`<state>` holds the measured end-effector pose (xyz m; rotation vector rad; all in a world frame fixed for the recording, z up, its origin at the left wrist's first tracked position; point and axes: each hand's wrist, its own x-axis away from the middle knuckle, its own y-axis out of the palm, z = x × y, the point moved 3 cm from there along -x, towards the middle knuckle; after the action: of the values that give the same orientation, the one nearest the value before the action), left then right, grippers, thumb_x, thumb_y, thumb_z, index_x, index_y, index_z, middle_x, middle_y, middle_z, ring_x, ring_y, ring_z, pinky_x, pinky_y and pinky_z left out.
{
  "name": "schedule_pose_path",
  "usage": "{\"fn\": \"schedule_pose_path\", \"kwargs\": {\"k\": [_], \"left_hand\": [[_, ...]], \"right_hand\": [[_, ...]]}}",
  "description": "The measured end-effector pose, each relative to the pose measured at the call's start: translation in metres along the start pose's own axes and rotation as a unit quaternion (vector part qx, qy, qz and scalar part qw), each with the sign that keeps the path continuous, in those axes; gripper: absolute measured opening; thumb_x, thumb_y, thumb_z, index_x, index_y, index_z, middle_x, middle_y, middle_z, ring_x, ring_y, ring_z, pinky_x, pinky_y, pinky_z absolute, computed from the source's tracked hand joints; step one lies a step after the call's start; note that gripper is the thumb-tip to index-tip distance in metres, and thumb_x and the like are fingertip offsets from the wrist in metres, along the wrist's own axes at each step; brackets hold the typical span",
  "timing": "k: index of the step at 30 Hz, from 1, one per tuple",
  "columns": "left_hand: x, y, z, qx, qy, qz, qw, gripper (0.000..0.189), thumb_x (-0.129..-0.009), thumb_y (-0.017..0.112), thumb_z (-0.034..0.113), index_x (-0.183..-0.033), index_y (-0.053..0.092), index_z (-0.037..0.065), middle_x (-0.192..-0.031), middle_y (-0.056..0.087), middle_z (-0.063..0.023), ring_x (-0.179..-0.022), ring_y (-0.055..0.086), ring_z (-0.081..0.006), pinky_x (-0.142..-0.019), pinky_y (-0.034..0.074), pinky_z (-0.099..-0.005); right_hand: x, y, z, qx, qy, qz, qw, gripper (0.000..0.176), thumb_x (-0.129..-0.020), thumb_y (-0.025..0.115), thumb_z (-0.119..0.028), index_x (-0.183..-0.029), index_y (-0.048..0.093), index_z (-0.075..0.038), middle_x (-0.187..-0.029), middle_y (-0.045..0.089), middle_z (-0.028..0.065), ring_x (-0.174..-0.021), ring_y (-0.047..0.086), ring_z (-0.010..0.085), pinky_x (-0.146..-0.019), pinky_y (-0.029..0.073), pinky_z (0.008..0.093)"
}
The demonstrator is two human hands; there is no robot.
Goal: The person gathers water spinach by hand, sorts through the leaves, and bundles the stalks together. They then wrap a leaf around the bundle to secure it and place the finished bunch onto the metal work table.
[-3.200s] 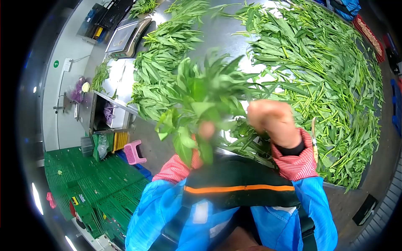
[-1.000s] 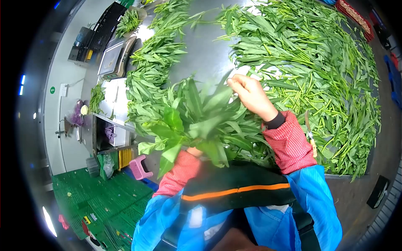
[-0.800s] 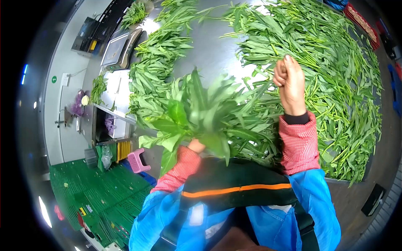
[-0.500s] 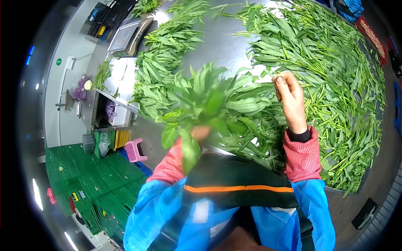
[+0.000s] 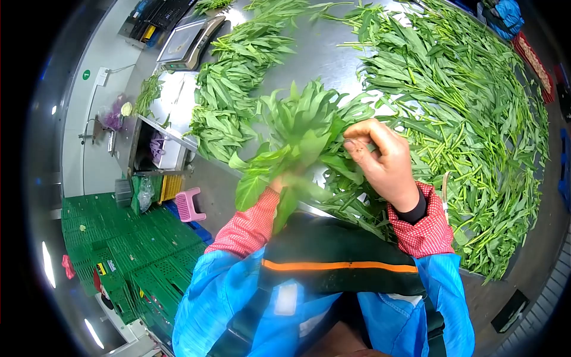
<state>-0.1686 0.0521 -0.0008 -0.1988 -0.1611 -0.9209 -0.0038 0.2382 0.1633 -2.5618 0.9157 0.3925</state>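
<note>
A leafy bunch of water spinach [image 5: 303, 128] stands up in front of me, its near leaves blurred. My left hand [image 5: 288, 181] is closed around its lower part, with most of the fingers hidden behind leaves. At the bunch's right side, my right hand [image 5: 383, 160] has its fingers curled and thumb and forefinger close together. What lies in that pinch, if anything, I cannot make out. Loose water spinach [image 5: 458, 113] covers the right of the steel table [image 5: 297, 59], some of it under my right forearm. Laid-out bunches [image 5: 229, 98] form a row on the left.
A weighing scale [image 5: 187, 44] sits at the table's back left. Below on the left are an open compartment [image 5: 156, 149], a pink stool [image 5: 190, 204] and green plastic crates [image 5: 131, 232]. A red sack [image 5: 531, 62] lies beyond the far right edge.
My right hand has moved left and a little down, from the outer leaf tips closer to the middle of the bunch. My left hand keeps its hold, with the bunch slightly shifted.
</note>
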Motion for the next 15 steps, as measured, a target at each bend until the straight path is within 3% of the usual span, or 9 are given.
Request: {"fn": "schedule_pose_path", "kwargs": {"k": [4, 7, 10, 13, 15], "left_hand": [[0.0, -0.003, -0.004, -0.02, 0.012, 0.015, 1.0, 0.029, -0.092, 0.056, 0.015, -0.118, 0.057, 0.001, -0.102, 0.063, -0.0045, -0.089, 0.059, -0.0137, -0.08, 0.048, -0.028], [0.0, -0.003, -0.007, -0.04, 0.026, 0.026, 0.999, 0.03, -0.093, 0.056, 0.015, -0.119, 0.057, 0.001, -0.103, 0.063, -0.0046, -0.089, 0.059, -0.0136, -0.08, 0.048, -0.028], [-0.002, 0.001, -0.002, -0.071, 0.047, 0.029, 0.996, 0.03, -0.093, 0.056, 0.015, -0.119, 0.056, 0.0, -0.103, 0.063, -0.0046, -0.089, 0.059, -0.0135, -0.08, 0.048, -0.0279], [0.0, 0.009, 0.014, -0.125, 0.078, 0.024, 0.989, 0.031, -0.093, 0.056, 0.016, -0.119, 0.056, 0.0, -0.103, 0.063, -0.0046, -0.089, 0.059, -0.0134, -0.08, 0.048, -0.0279], [0.0, 0.012, 0.029, -0.168, 0.093, 0.015, 0.981, 0.031, -0.093, 0.056, 0.016, -0.12, 0.056, 0.0, -0.103, 0.063, -0.0046, -0.089, 0.059, -0.0133, -0.08, 0.048, -0.0279]], "right_hand": [[0.002, 0.01, 0.001, 0.036, 0.095, -0.035, 0.994, 0.028, -0.079, 0.074, -0.023, -0.099, 0.062, -0.007, -0.075, 0.06, 0.0072, -0.057, 0.058, 0.0207, -0.052, 0.045, 0.0319], [0.003, 0.013, -0.003, 0.06, 0.116, -0.028, 0.991, 0.036, -0.076, 0.077, -0.025, -0.104, 0.061, -0.009, -0.076, 0.06, 0.0074, -0.061, 0.06, 0.0215, -0.055, 0.047, 0.0326], [0.001, 0.019, -0.008, 0.073, -0.027, -0.003, 0.997, 0.043, -0.072, 0.079, -0.028, -0.107, 0.06, -0.01, -0.08, 0.062, 0.0067, -0.066, 0.062, 0.0216, -0.057, 0.049, 0.0324], [0.003, 0.025, -0.014, 0.113, 0.009, -0.078, 0.99, 0.05, -0.069, 0.081, -0.028, -0.11, 0.059, -0.01, -0.085, 0.064, 0.0066, -0.07, 0.064, 0.0231, -0.06, 0.051, 0.0331], [0.007, 0.029, -0.005, 0.1, -0.02, -0.048, 0.994, 0.034, -0.072, 0.077, -0.021, -0.101, 0.062, -0.008, -0.086, 0.065, 0.0074, -0.07, 0.064, 0.0261, -0.06, 0.052, 0.0338]]}}
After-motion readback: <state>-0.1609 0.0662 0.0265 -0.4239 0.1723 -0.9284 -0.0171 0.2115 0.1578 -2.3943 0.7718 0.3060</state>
